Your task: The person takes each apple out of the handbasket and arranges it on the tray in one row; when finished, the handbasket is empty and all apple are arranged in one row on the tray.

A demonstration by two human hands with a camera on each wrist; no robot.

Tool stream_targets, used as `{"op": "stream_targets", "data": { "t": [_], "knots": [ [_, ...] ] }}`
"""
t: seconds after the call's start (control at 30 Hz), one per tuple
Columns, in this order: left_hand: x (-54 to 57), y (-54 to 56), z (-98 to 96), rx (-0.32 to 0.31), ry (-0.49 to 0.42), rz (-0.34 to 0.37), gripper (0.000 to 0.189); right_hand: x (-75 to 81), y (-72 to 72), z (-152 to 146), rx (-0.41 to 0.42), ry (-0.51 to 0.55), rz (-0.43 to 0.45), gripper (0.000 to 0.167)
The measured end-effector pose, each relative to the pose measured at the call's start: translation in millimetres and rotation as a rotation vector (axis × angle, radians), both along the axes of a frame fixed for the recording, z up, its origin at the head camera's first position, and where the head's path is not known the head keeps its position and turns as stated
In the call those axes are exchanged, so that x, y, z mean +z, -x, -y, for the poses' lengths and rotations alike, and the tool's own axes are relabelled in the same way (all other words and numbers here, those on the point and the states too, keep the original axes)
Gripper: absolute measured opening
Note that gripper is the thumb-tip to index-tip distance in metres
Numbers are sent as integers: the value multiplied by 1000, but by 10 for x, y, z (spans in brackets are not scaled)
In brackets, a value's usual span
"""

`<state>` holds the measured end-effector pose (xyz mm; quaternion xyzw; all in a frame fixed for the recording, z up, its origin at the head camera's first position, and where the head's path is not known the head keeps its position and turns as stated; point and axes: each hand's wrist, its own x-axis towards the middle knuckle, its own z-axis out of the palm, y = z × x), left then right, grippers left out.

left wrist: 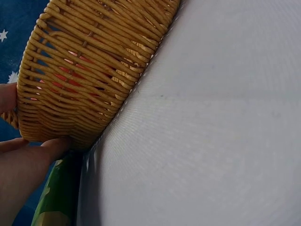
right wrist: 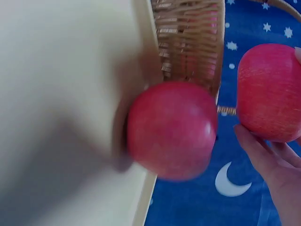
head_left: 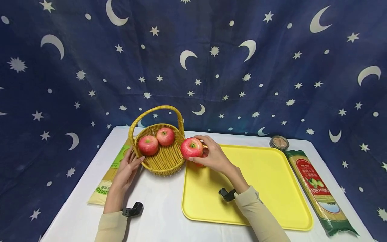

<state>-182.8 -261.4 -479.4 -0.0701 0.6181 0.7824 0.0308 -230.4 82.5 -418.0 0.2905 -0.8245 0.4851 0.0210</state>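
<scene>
A woven wicker basket (head_left: pixel 164 163) with an arched handle stands on the left half of the table. Inside it lie two red apples, one on the left (head_left: pixel 148 145) and one at the back (head_left: pixel 165 136). My left hand (head_left: pixel 125 169) grips the basket's left side, with thumb and fingertips on the weave in the left wrist view. A third apple (head_left: pixel 191 149) is held up by my right hand (head_left: pixel 216 156), just right of the basket rim. Below it another apple (right wrist: pixel 171 131) sits on the yellow tray's left edge, mostly hidden in the head view.
The yellow tray (head_left: pixel 257 188) covers the table's middle right. Right of it lies a pasta packet (head_left: pixel 320 191), with a small round container (head_left: pixel 279 143) behind. Another packet (head_left: pixel 104 188) lies left, partly behind my left arm. A starry cloth (head_left: pixel 217 84) hangs behind.
</scene>
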Motion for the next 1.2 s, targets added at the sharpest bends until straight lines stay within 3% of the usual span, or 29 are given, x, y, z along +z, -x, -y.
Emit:
{"op": "stream_targets", "data": {
  "t": [0.23, 0.6, 0.87, 1.2],
  "knots": [
    [23, 4, 10, -3, 10, 18, 91, 14, -2, -254, -83, -36, 18, 75],
    [25, -17, 13, -7, 34, 34, 91, -36, -37, -584, -147, -50, 81, 75],
    [26, -20, 12, -1, 47, 56, 92, -161, -43, -827, -199, -60, 141, 75],
    [11, -13, 19, -2, 38, 32, 93, -351, -1, -986, -234, -96, 228, 75]
  ]
}}
